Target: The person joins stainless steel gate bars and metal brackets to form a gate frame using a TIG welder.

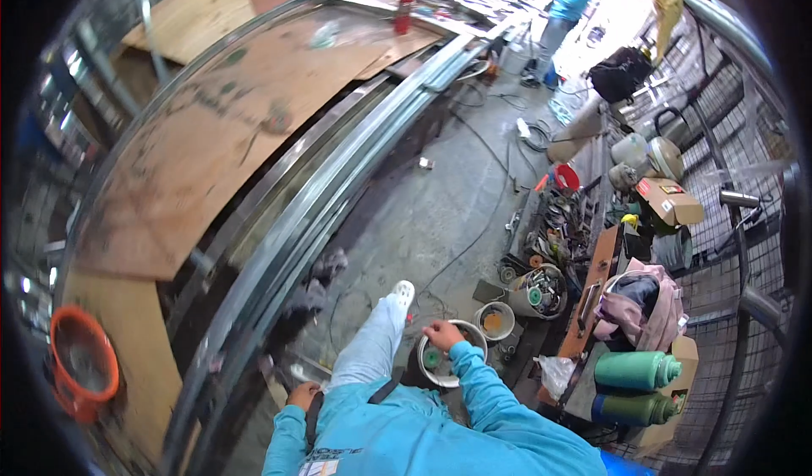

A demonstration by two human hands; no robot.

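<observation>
My right hand (443,336) hangs over the white bucket (465,327), near its rim, with the fingers curled. Whatever it may hold is hidden beneath it. In that bucket lies a round green item (432,358). Low beside my left thigh is my left hand (303,395), close to a dark strap (314,417). Its fingers are small and partly hidden, so their grip does not show. One leg in pale trousers (365,341) is stretched forward, with a white clog (404,290) on the floor.
Long metal profiles (330,193) run beside a plywood-topped table (211,129) on the left. An orange basket (83,362) stands at lower left. Right are a smaller bucket (495,320), a tool-filled bucket (541,294), green bottles (634,370) and cables (474,248). Another person (562,19) stands far off.
</observation>
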